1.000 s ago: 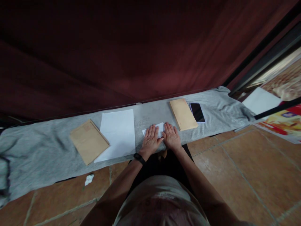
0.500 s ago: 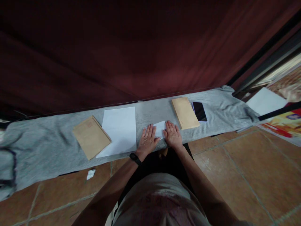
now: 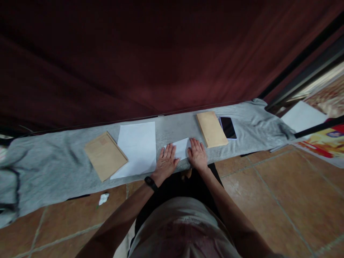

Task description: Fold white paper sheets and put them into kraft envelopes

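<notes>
White paper (image 3: 182, 148), likely light and easily creased, lies under the left hand (image 3: 165, 164) and right hand (image 3: 198, 156), fingers flat, slightly spread; its edges seem the best hold.

Matt nearly throughout, little gloss

Small white paper (image 3: 181, 147): smooth, matt, crisp edges. Large white sheet (image 3: 138, 145): plain paper, smooth, no shine. Left brown envelope (image 3: 105, 156) and right brown envelope (image 3: 212, 129): kraft-type paper, dull, fairly smooth. Phone (image 3: 228, 128): dark glassy face, smooth; pale rim looks plastic. Grey cloth (image 3: 174, 127): soft, matt, slightly napped, rumpled towards both ends. Dark red drape (image 3: 172, 57): fabric by its look, dull, softly creased. Floor tiles (image 3: 258, 204): mottled, ceramic-looking, faint sheen; pale grout rougher. Wristband (image 3: 151, 183): dark, rubber or plastic, cannot tell which.
</notes>
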A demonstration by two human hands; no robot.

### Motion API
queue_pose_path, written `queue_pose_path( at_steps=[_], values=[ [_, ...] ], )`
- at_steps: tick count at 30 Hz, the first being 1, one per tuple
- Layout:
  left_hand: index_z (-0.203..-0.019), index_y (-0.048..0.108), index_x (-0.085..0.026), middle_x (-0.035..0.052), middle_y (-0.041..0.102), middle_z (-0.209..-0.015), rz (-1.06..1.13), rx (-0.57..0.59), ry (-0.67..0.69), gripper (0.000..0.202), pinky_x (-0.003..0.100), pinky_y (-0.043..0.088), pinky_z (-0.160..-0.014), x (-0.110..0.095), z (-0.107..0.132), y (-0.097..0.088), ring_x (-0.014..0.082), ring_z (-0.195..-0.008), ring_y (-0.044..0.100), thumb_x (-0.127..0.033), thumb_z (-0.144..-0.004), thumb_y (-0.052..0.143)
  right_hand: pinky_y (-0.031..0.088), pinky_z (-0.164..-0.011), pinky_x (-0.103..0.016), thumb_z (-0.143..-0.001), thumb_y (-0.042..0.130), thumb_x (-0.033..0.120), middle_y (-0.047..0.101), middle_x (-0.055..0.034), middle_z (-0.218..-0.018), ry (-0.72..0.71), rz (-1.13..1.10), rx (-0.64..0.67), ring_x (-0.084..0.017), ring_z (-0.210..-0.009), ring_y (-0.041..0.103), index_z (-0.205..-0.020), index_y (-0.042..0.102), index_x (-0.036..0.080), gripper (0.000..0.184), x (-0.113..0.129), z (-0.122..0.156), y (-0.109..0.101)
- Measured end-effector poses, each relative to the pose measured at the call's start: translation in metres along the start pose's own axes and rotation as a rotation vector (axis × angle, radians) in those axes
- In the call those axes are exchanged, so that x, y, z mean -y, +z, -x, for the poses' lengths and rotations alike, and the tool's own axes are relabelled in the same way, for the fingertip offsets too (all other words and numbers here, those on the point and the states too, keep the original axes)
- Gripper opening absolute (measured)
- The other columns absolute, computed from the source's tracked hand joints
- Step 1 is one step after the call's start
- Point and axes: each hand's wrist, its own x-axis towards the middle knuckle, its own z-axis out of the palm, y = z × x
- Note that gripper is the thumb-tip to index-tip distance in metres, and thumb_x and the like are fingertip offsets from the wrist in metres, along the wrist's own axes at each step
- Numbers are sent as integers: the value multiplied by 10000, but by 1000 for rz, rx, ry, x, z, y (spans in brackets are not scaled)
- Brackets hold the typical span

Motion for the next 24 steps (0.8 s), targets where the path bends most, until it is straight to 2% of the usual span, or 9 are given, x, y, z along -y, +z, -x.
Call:
queue_pose_path(
  at_steps=[2,6,8,11,15,24],
  values=[
    [-1539,319,-49,200,324,-1610,8,-3,-5,649,510,197,-1245,0,0,0,291,-1527,235,-410,-1004,388,291,-1207,-475,-1043,354,303,434,-151,-1560,-51,-53,36,-267,-1474,360,-1519,404,80,528,9,3,-1],
    [-1539,321,-44,185,314,-1619,13,-11,8,604,501,195,-1250,1,2,1,279,-1533,213,-304,-995,361,297,-1217,-443,-1049,381,329,488,-105,-1530,-269,-139,166,-223,-1437,424,-1500,455,154,489,33,10,-2],
    [-1538,315,-31,183,315,-1619,17,-20,15,592,490,191,-1254,3,4,3,269,-1535,207,-257,-992,336,292,-1219,-446,-1056,383,351,503,-95,-1520,-317,-135,207,-219,-1425,442,-1500,456,172,484,40,11,-3],
    [-1529,328,-14,193,322,-1613,24,-40,-5,585,485,199,-1252,3,8,7,276,-1533,214,-277,-1007,321,285,-1217,-456,-1057,389,380,463,-91,-1548,-312,-93,225,-235,-1437,425,-1500,454,177,492,41,7,-2],
    [-1532,333,-30,191,331,-1609,36,-56,-33,599,495,229,-1240,3,12,9,287,-1528,230,-340,-1020,333,254,-1223,-470,-1049,400,403,391,-95,-1589,-269,-35,216,-258,-1464,380,-1517,425,168,525,29,-5,4],
    [-1537,314,-39,186,333,-1610,16,-63,-48,610,483,235,-1241,3,13,9,280,-1524,246,-363,-1022,353,217,-1228,-490,-1052,349,440,354,-121,-1604,-137,41,169,-284,-1476,353,-1551,353,125,591,2,-21,8]
  ],
)
